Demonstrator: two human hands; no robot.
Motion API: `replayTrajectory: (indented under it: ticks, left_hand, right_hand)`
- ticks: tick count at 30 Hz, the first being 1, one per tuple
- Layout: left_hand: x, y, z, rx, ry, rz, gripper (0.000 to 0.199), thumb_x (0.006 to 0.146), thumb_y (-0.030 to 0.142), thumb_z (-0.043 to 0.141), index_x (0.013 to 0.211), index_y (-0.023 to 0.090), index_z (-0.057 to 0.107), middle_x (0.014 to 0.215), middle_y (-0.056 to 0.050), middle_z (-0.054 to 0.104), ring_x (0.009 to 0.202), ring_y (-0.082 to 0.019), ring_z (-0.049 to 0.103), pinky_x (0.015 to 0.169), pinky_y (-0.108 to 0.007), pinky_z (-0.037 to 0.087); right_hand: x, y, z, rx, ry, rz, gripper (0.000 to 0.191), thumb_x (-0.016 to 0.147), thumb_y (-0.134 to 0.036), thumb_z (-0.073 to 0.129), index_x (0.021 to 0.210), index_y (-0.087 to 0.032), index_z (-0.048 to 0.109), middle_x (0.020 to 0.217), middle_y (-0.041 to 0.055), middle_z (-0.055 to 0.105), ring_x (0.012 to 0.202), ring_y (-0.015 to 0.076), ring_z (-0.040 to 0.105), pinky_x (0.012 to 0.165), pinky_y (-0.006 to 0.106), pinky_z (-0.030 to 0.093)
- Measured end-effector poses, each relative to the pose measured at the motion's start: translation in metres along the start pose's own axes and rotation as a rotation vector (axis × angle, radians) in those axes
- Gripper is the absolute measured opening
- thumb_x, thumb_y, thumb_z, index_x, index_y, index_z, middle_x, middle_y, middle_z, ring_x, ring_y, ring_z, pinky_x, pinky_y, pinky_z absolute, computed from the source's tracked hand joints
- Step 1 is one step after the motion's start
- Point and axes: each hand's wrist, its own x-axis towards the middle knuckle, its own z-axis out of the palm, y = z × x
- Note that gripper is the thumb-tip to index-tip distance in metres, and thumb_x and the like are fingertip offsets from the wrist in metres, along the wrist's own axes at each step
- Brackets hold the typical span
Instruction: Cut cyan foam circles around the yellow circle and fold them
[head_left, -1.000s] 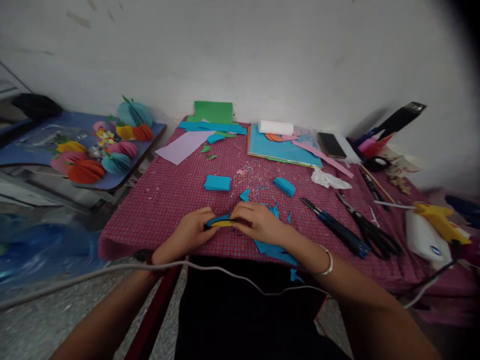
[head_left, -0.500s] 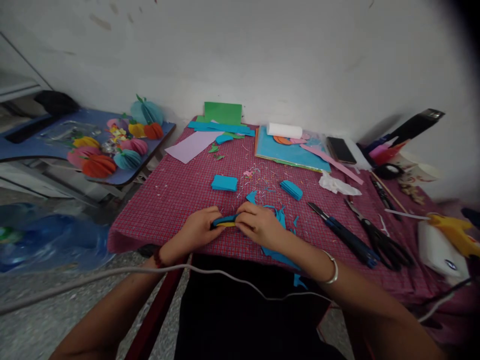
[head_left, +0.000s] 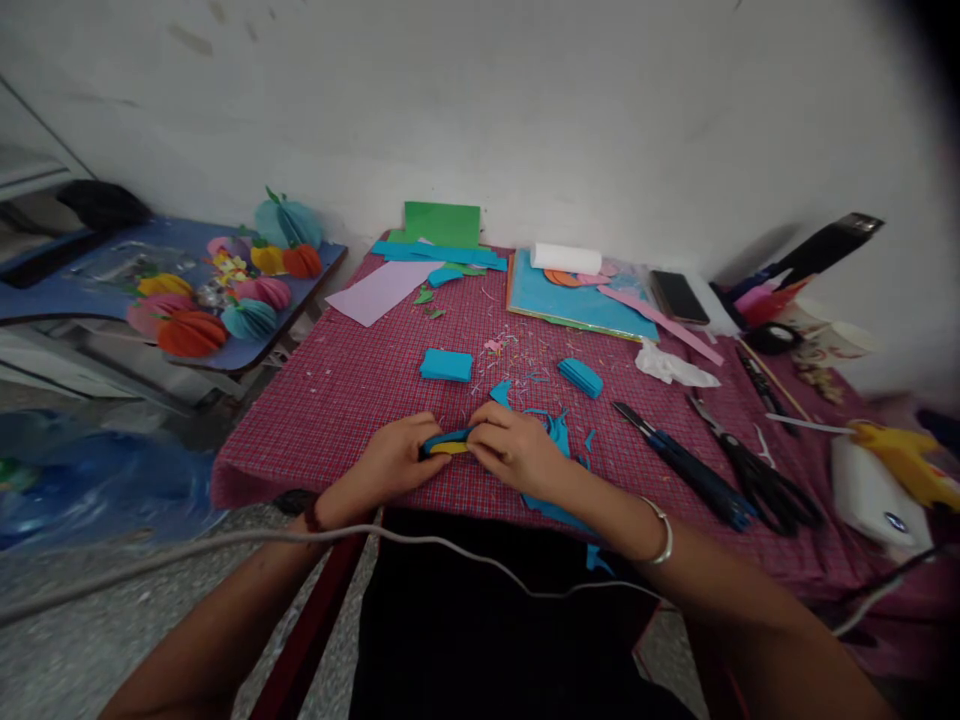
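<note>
Near the table's front edge, both hands pinch a small curved stack of blue paper with a yellow piece along its lower side. My left hand is closed on the left end. My right hand grips the right end, and its fingers hide part of the stack. Just beyond lies a flat rectangular blue paper stack. Farther right is a blue stack with rounded edges. Blue paper scraps lie around and under my right forearm.
To the right lie a utility knife, black-handled scissors and a yellow glue gun. Coloured paper sheets and a white roll are at the back. Paper pumpkins stand on a blue table. A cable crosses my forearms.
The view has shifted slightly. Both hands keep their hold on the blue stack and yellow piece, with hardly any visible movement.
</note>
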Motion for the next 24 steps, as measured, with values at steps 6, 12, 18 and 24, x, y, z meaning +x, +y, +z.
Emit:
replayTrajectory:
  ticks: [6,12,18,24]
  left_hand:
    - [0.000,-0.002,-0.001,-0.024,-0.019,0.005,0.018,0.083,0.021,0.051,0.066,0.017,0.049,0.068,0.002,0.046,0.065,-0.012,0.047,0.060,-0.024,0.035]
    - [0.000,-0.005,0.000,-0.052,-0.026,0.015,0.018,0.083,0.021,0.051,0.066,0.017,0.052,0.069,0.001,0.047,0.064,-0.012,0.047,0.059,-0.024,0.034]
    - [0.000,-0.007,0.002,-0.088,0.016,0.010,0.021,0.082,0.020,0.054,0.061,0.016,0.051,0.065,0.002,0.045,0.060,-0.010,0.044,0.056,-0.024,0.032]
    - [-0.001,-0.005,-0.003,-0.275,0.186,-0.004,0.016,0.081,0.024,0.058,0.067,0.016,0.057,0.066,0.001,0.051,0.062,-0.011,0.048,0.056,-0.023,0.037]
  right_hand:
    - [0.000,0.002,-0.006,0.183,0.043,0.103,0.017,0.088,-0.020,0.051,0.103,-0.020,0.057,0.100,0.0061,0.057,0.077,0.0134,0.055,0.066,0.026,0.044]
    - [0.001,0.019,-0.018,0.346,-0.102,0.156,0.029,0.084,-0.033,0.060,0.109,-0.018,0.056,0.091,0.0033,0.058,0.071,0.0124,0.053,0.063,0.025,0.042]
    - [0.003,0.017,-0.011,0.049,-0.240,0.089,0.008,0.085,-0.023,0.059,0.084,-0.016,0.061,0.080,0.0016,0.056,0.073,0.0126,0.051,0.064,0.024,0.035]
    - [0.003,0.011,-0.012,-0.068,-0.201,0.094,0.010,0.085,-0.023,0.056,0.079,-0.015,0.059,0.078,0.0013,0.056,0.070,0.0121,0.050,0.061,0.023,0.032]
